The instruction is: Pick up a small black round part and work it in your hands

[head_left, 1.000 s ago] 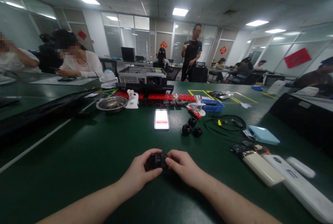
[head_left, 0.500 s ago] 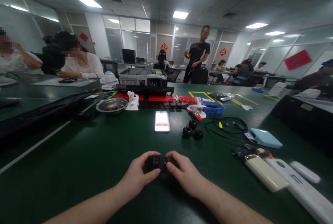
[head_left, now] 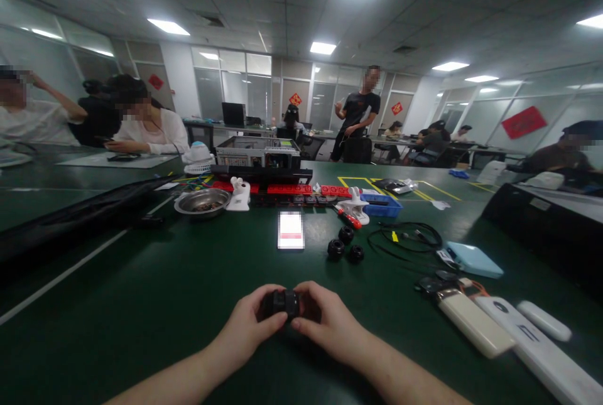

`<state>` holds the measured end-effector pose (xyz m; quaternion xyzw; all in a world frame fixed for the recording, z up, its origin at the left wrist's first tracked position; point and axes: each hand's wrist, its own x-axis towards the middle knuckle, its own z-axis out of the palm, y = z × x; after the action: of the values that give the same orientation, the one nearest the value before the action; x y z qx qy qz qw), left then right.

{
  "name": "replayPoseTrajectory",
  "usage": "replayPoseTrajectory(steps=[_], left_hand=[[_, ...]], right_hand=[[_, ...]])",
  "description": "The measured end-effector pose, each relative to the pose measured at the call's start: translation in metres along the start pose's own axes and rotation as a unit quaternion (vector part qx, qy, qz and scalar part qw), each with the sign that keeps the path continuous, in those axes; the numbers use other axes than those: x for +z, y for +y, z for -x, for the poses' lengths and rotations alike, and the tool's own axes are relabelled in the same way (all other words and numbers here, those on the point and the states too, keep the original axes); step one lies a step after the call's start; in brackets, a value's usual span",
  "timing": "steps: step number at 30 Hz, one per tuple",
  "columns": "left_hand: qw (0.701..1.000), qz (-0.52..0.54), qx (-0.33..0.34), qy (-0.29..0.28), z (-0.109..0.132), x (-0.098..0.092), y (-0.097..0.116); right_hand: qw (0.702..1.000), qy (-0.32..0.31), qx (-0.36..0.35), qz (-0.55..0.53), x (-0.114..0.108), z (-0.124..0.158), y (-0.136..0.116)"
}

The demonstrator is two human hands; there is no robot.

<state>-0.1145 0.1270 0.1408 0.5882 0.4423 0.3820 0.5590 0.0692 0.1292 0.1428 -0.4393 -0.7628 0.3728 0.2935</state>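
My left hand (head_left: 252,317) grips a small black cylindrical part (head_left: 284,302), perhaps a lens, between thumb and fingers. The part lies sideways just above the green table, with a ridged ring around its middle. At its right end, my right hand (head_left: 325,317) curls thumb and fingertips against the rim. Its far side is hidden by the fingers. Ahead and to the right stand three similar round black parts (head_left: 346,245), grouped together. A lit phone (head_left: 291,230) lies flat straight ahead of my hands.
Beyond the phone are a steel bowl (head_left: 202,203), red strips (head_left: 289,189), a blue tray (head_left: 381,205), a red screwdriver (head_left: 349,218) and an opened metal case (head_left: 257,152). Black cables (head_left: 414,235), a light-blue box (head_left: 474,259) and a cream power bank (head_left: 475,323) lie right. Several people sit around.
The right thumb has shifted toward the lower edge of the black part, and the right fingers have opened slightly around its end. The left hand keeps its hold. The camera has tilted up slightly.
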Motion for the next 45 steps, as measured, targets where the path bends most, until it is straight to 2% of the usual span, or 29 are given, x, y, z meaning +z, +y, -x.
replayPoseTrajectory(steps=[5,8,14,19,28,35,39,45], left_hand=[[0.999,-0.028,0.018,0.011,0.004,0.002,0.001],[1.000,-0.019,0.021,-0.008,0.002,0.001,-0.005],[0.997,0.051,-0.004,-0.052,-0.003,-0.003,-0.009],[1.000,0.018,-0.002,-0.025,-0.002,-0.001,-0.004],[0.998,-0.066,0.003,-0.014,0.003,0.003,-0.001],[0.999,0.018,0.002,-0.048,0.000,0.000,-0.007],[1.000,0.000,0.012,-0.026,-0.001,0.000,-0.004],[1.000,-0.020,-0.015,0.004,0.002,0.002,0.003]], right_hand=[[1.000,-0.009,0.018,0.006,0.000,-0.002,0.000],[0.999,-0.029,0.026,0.008,-0.001,-0.004,0.001],[1.000,-0.013,0.018,-0.014,0.000,-0.003,0.000],[1.000,-0.013,0.008,0.019,0.000,0.001,0.000],[1.000,-0.027,0.014,0.005,-0.002,-0.005,0.002],[1.000,0.000,0.002,-0.027,-0.001,-0.001,-0.002],[1.000,0.002,-0.001,0.005,-0.001,0.002,-0.002],[1.000,-0.004,0.013,0.004,-0.004,-0.003,0.004]])
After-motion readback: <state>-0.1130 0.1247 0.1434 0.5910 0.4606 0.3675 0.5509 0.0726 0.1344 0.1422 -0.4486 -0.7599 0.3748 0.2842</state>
